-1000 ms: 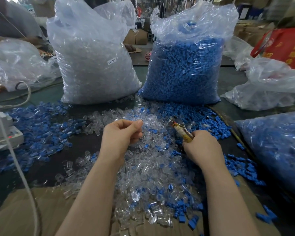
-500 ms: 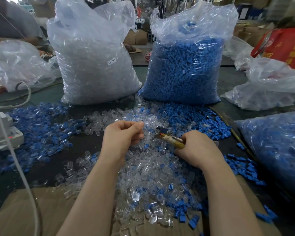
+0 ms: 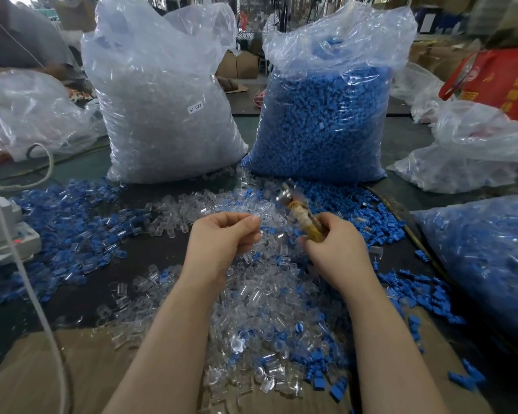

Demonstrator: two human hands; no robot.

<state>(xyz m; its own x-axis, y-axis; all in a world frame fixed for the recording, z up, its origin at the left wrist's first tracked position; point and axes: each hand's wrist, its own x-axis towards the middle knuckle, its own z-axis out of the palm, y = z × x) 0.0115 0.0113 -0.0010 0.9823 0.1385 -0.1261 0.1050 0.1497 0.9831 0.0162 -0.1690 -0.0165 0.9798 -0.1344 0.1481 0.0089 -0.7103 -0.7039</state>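
My left hand (image 3: 222, 240) hovers over a heap of clear plastic caps (image 3: 260, 300), its fingers curled with thumb and forefinger pinched together; what it pinches is too small to make out. My right hand (image 3: 337, 249) grips a small hammer (image 3: 301, 215) by its tape-wrapped handle, the metal head raised and blurred, pointing up and left. Loose blue plastic plugs (image 3: 69, 222) lie scattered left and right of the clear heap on the dark table (image 3: 150, 264).
Two big plastic sacks stand behind: one of clear caps (image 3: 162, 115), one of blue plugs (image 3: 323, 121). Another blue-filled bag (image 3: 485, 258) lies at right. A white power strip (image 3: 9, 237) with cable sits at left. Cardboard (image 3: 81, 372) covers the near edge.
My right hand swung the hammer down toward the left hand, then lifted it again; its head is now raised and blurred. My left hand stayed almost still.
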